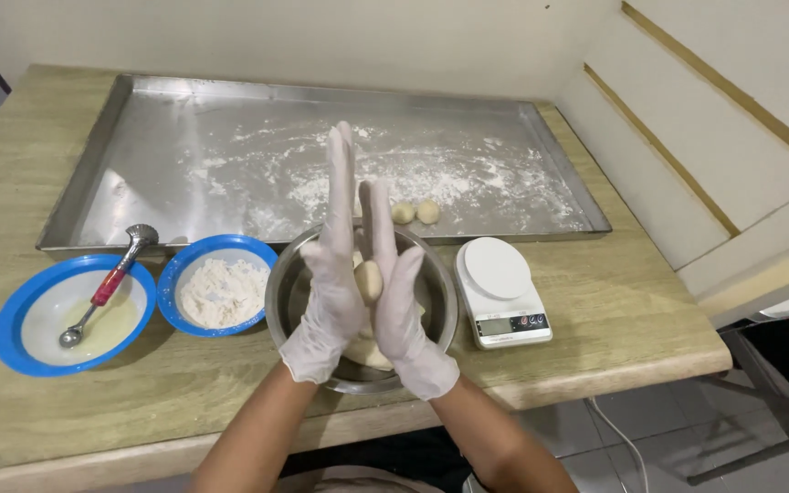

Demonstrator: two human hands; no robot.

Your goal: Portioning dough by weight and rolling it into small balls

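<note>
Dough piece (369,280) pressed between gloved palms, left hand (329,274) and right hand (396,292), fingers straight, held over steel bowl (440,301) holding more dough. Two dough balls (415,213) on floured metal tray (321,155). Two blue bowls: one with flour (218,290), one with pale liquid and scoop (107,285). One white scale (501,292). Wooden table (614,310), pale wall.

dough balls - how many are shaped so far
3: two dough balls sit side by side on the floured metal tray, and one is pressed between the left hand and right hand. The hands may hide more in the steel bowl.
</note>
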